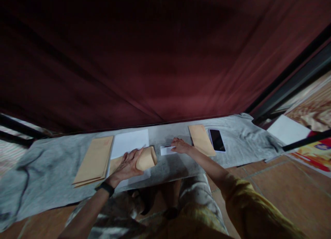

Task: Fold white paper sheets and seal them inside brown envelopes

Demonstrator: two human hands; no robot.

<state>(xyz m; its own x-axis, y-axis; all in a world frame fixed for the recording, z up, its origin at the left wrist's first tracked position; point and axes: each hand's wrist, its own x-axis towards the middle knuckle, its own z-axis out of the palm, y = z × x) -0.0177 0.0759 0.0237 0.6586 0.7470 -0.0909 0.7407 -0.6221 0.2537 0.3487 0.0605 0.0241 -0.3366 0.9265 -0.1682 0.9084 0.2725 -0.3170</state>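
My left hand (127, 166) is wrapped over a brown envelope (144, 159) that bulges open like a tube, lying on a white sheet (129, 142). My right hand (180, 146) reaches forward, its fingers resting on a small folded white paper (166, 150) on the grey cloth (51, 163). A black band sits on my left wrist.
A stack of brown envelopes (94, 159) lies left of the white sheet. Another brown envelope (201, 139) and a dark phone (216, 140) lie to the right. A dark red curtain (155, 59) hangs behind the cloth. White paper (287, 129) lies far right on the tiled floor.
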